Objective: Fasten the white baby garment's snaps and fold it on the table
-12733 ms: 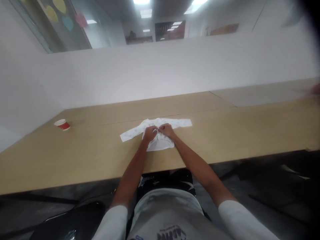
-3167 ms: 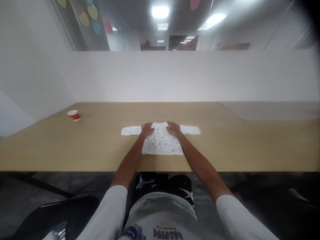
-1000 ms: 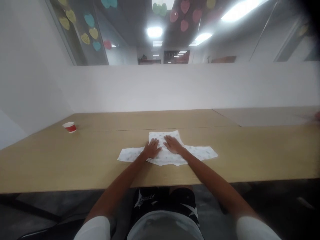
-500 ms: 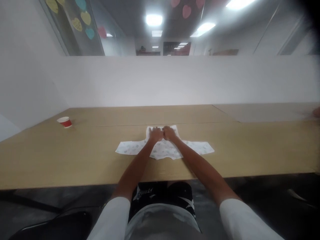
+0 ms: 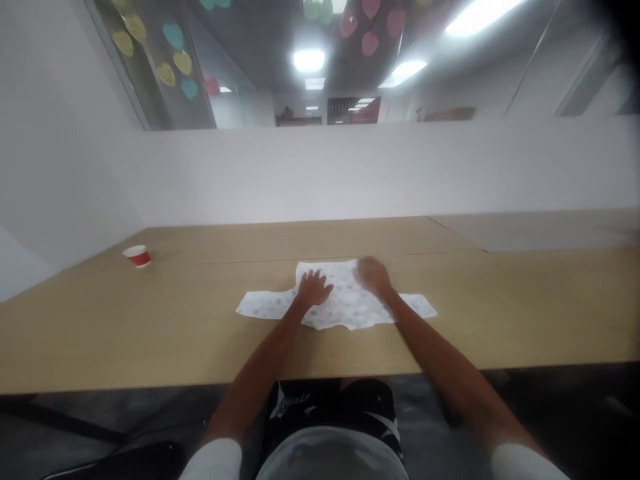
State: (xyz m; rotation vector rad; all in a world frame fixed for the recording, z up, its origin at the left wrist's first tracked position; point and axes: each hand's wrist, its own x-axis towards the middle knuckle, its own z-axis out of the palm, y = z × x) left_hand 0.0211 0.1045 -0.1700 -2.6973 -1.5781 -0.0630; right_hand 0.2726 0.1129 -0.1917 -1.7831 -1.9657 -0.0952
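Note:
A small white long-sleeved shirt [image 5: 345,300] with a faint print lies spread on the table, its sleeves stretched out to both sides. My left hand [image 5: 315,288] rests flat on the left part of its body, fingers spread. At the upper right edge of the cloth is my right hand [image 5: 373,275], smeared by motion, so its fingers cannot be made out. Both forearms reach across the near edge of the garment and cover parts of the sleeves.
The wooden table [image 5: 150,333] runs wide from left to right. A red and white paper cup [image 5: 137,256] stands at the far left. Behind the table rises a white wall [image 5: 320,173] with a glass pane above it. A black chair [image 5: 125,461] is at lower left.
My hands were together at the middle of the shirt. Now the right hand has moved off to the right edge, and the left lies flat with fingers spread. The view has tilted up slightly.

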